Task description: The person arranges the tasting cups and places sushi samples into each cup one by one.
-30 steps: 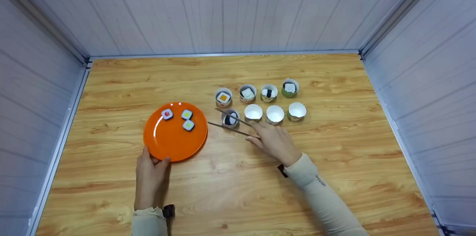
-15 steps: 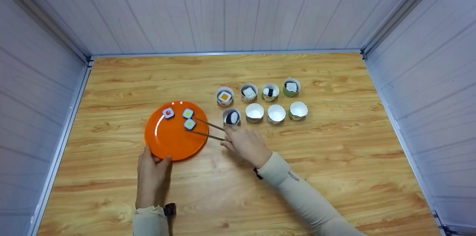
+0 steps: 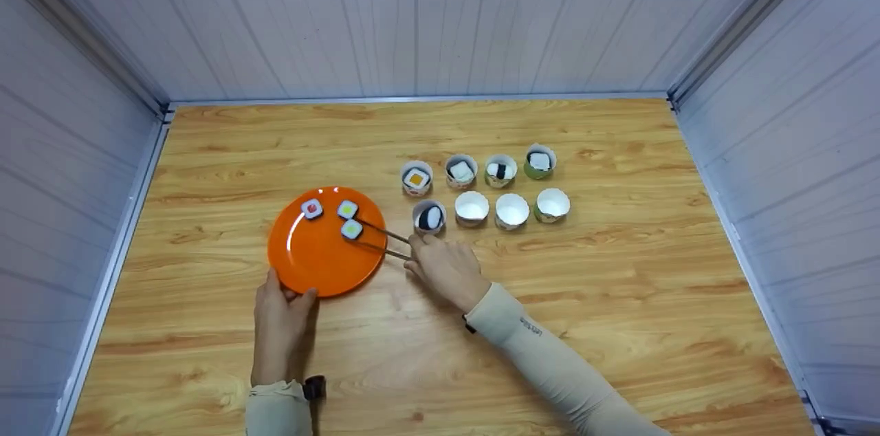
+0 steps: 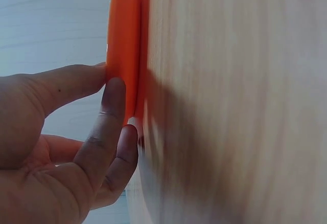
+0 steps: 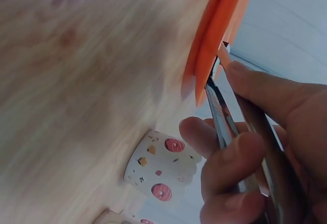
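In the head view, my left hand (image 3: 278, 329) holds the near-left rim of an orange plate (image 3: 309, 264), thumb and fingers at its edge. On the plate lie toy sushi pieces: one with a red centre (image 3: 311, 208) and two with green centres, the farther one (image 3: 347, 209) right beside the nearer one (image 3: 351, 229). My right hand (image 3: 447, 271) grips long metal tweezers (image 3: 388, 252), fingers curled round them in the right wrist view. The two tips reach over the plate's right rim and lie on either side of the nearer green-centred piece.
Paper cups stand in two rows right of the plate. Back-row cups hold sushi pieces, such as the yellow-centred piece (image 3: 416, 179). The front-left cup (image 3: 429, 216), close to my right hand, holds a black-and-white piece; the other front cups (image 3: 471, 208) are bare inside. Pale walls (image 3: 412, 23) enclose the table.
My right hand has moved left with the tweezers, from above the front-left cup to the plate, and their tips have come together somewhat around the nearer green-centred piece. My left hand stays at the rim.
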Available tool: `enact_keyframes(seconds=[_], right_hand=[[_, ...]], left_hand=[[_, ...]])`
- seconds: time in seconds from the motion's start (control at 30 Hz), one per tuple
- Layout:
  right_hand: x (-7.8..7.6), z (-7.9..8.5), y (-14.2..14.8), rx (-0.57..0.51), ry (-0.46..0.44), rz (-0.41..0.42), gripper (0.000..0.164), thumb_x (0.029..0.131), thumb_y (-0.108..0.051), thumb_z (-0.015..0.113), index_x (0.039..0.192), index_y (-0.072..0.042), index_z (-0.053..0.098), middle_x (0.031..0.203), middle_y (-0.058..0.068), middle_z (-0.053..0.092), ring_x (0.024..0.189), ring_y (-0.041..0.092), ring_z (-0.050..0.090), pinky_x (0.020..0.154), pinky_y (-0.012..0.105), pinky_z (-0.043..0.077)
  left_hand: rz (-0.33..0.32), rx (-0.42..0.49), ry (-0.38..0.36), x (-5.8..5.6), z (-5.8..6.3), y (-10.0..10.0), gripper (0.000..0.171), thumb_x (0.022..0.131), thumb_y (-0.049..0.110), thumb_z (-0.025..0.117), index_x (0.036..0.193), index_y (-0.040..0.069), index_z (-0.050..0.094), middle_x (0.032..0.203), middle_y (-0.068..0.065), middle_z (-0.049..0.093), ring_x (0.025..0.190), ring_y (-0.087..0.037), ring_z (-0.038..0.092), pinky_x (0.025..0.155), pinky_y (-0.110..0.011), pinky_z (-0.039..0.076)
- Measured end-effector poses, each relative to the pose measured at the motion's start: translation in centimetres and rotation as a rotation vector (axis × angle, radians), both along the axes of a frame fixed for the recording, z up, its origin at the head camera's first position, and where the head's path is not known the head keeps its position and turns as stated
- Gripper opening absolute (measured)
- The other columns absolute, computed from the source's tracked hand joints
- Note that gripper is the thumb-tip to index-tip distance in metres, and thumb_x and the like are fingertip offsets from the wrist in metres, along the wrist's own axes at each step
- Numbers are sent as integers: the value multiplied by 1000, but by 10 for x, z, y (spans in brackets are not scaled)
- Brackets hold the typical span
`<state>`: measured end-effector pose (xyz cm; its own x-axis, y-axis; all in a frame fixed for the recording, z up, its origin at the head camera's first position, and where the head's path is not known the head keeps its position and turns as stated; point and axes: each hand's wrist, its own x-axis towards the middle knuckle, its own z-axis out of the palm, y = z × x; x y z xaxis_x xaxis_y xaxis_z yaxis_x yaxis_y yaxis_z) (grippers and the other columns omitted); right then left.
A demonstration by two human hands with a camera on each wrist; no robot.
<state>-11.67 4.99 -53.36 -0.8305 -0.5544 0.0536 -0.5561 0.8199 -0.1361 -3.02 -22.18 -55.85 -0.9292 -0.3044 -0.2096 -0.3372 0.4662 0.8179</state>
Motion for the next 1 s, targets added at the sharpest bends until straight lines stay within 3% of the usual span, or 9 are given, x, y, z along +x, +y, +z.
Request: enact_keyframes(seconds=[0.13, 0.33, 0.53, 0.73, 0.87, 1.0], right_hand=[[0, -4, -2, -11, 14, -3, 26, 95, -39, 68, 98, -14, 62, 80, 0, 61, 60, 23, 61, 43, 37, 41], [0, -3, 1, -21, -8, 11, 24, 97, -38, 66, 102, -15, 62, 83, 0, 62, 61, 22, 61, 43, 36, 41], [2, 4, 14, -72, 13, 30, 32, 98, -38, 64, 120, -15, 65, 95, 2, 67, 66, 23, 65, 45, 37, 46], [6, 18, 41, -190, 19, 16, 39, 98, -33, 66, 131, -12, 65, 97, 7, 71, 66, 26, 66, 47, 39, 48], [11, 28, 67, -217, 47, -32, 40, 97, -34, 67, 131, -13, 65, 94, 7, 72, 62, 26, 64, 46, 39, 47], [17, 36, 98, -221, 85, -96, 41, 96, -36, 68, 130, -14, 66, 98, 7, 72, 66, 26, 67, 49, 42, 51]], left_hand=[[4, -28, -5, 1, 0, 0, 58, 94, 8, 67, 140, -9, 36, 127, -28, 41, 110, -37, 44, 94, -50, 40], [9, -7, -28, -1, 2, 0, 54, 95, 8, 67, 138, -7, 39, 127, -24, 46, 112, -33, 47, 95, -47, 41], [12, 12, -62, -2, 3, 1, 56, 95, 9, 67, 141, -6, 37, 130, -24, 42, 113, -33, 45, 96, -47, 41], [18, 21, -75, -2, 4, 1, 55, 96, 8, 66, 141, -5, 36, 130, -23, 42, 112, -32, 46, 98, -47, 42], [26, 21, -82, -1, 4, 2, 55, 96, 8, 65, 142, -3, 36, 129, -22, 41, 110, -32, 45, 97, -46, 42], [11, -6, -43, -1, 3, 3, 50, 95, 7, 66, 136, -5, 40, 121, -20, 46, 104, -31, 48, 92, -42, 44]])
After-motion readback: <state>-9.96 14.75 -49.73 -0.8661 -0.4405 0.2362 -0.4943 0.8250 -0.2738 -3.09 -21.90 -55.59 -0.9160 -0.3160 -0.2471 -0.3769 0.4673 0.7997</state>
